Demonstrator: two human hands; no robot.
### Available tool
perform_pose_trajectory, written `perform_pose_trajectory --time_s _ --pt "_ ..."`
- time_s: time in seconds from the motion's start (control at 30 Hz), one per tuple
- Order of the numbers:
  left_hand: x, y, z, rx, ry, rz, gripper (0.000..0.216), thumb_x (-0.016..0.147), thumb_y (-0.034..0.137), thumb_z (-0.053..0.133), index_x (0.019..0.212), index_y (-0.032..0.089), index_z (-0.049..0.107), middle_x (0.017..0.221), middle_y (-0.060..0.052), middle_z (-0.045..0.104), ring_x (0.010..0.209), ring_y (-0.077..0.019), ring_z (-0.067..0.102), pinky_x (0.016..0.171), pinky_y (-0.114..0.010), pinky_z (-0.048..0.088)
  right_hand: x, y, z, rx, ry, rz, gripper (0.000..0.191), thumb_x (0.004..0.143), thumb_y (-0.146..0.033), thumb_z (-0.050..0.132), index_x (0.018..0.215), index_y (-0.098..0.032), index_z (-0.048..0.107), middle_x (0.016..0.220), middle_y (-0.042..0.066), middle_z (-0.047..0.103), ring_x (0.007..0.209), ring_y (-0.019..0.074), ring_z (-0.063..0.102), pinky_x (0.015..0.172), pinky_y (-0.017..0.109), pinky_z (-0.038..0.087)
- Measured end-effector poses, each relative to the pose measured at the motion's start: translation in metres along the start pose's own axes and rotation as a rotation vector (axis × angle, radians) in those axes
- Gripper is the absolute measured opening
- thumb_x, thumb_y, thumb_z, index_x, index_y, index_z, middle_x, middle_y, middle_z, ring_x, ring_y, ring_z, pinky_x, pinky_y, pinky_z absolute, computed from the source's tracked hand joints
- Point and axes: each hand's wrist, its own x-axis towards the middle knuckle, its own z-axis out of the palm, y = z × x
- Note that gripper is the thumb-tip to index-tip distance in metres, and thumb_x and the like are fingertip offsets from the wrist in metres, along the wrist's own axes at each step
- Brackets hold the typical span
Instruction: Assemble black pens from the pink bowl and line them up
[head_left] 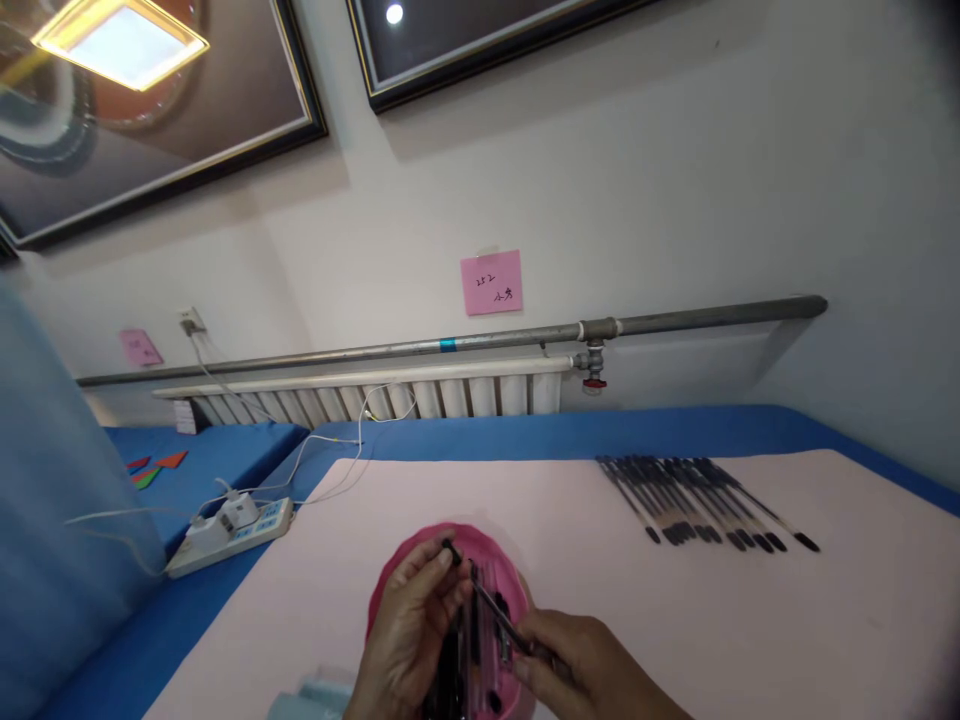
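A: So what've our hands got there?

B: Our left hand [412, 620] has thumb and fingers pinched on a small dark tip [451, 552], and our right hand [581, 655] is curled round a thin dark stick [496, 612]. We can't tell if they're one piece, fingers are in the way.

A: Why over the pink bowl [491, 545]?

B: Our guess: anything we drop lands in there with the other slim pieces [448, 668]. It's right in front of us on the pink sheet [675, 630], so both hands reach it.

A: And the brushes [682, 500] off to our right?

B: Side by side, dark heads toward us, some bunched up. Probably so we can see each one. The power strip [270, 525] is well apart at left, which likely spares us the cords.
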Motion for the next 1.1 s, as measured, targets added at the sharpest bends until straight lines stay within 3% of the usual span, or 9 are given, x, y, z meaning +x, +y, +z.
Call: perform_pose_trajectory --time_s 0.3,0.63,0.8,1.1 --pt "-0.007 -0.002 0.005 0.048 -0.079 0.017 0.022 0.063 0.013 0.074 0.084 0.014 0.067 0.075 -0.004 0.069 0.07 -0.0147 0.066 0.064 -0.024 0.053 0.003 0.002 -0.004 0.015 -0.076 -0.007 0.017 0.078 -0.021 0.046 0.062 -0.02 0.041 0.06 -0.005 0.042 0.056 0.0101 0.041 0.052 0.02 0.029" --pt "-0.012 -0.008 0.009 0.134 -0.078 0.029 0.031 0.061 0.023 0.076 0.089 0.015 0.066 0.074 -0.002 0.068 0.062 -0.012 0.062 0.061 -0.023 0.049 0.001 0.005 0.005 0.087 0.02 0.074 0.014 0.077 -0.024 0.048 0.064 -0.019 0.049 0.058 -0.005 0.044 0.055 0.01 0.039 0.051 0.02 0.028" --pt "-0.013 -0.009 0.012 0.19 -0.112 0.012 0.023 0.059 0.024 0.077 0.076 0.013 0.065 0.07 -0.001 0.066 0.06 -0.0118 0.061 0.058 -0.022 0.046 0.0 0.006 0.008 0.115 0.006 0.105 0.014 0.077 -0.027 0.05 0.065 -0.019 0.053 0.055 -0.006 0.043 0.053 0.0097 0.036 0.051 0.02 0.028" --pt "-0.012 -0.033 0.016 0.109 -0.172 0.007 0.018 0.063 0.021 0.074 0.074 0.014 0.062 0.059 0.001 0.06 0.052 -0.0086 0.054 0.052 -0.02 0.04 0.001 0.002 0.005 0.274 0.038 0.117 0.014 0.077 -0.025 0.048 0.064 -0.021 0.044 0.057 -0.006 0.041 0.054 0.0096 0.038 0.051 0.02 0.029"
